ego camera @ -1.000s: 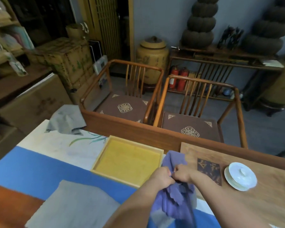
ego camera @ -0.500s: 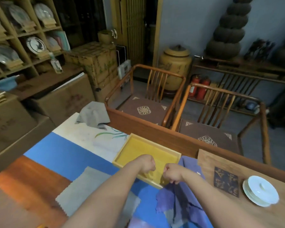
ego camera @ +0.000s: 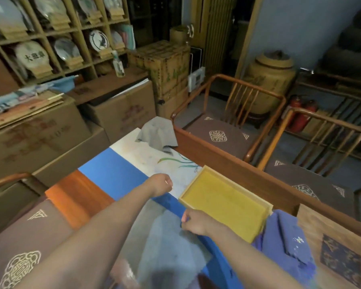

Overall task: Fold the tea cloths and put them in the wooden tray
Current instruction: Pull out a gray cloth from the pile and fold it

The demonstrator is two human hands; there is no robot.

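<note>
Both hands, left [ego camera: 162, 184] and right [ego camera: 193, 222], are curled into fists over the flat grey cloth [ego camera: 167, 243] (grip unclear), beside the yellow-lined wooden tray [ego camera: 225, 202].

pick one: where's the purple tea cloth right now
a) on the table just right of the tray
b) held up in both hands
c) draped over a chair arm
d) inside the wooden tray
a, the purple tea cloth lies crumpled on the table beside the right end of the wooden tray, whose yellow inside holds nothing.
</note>
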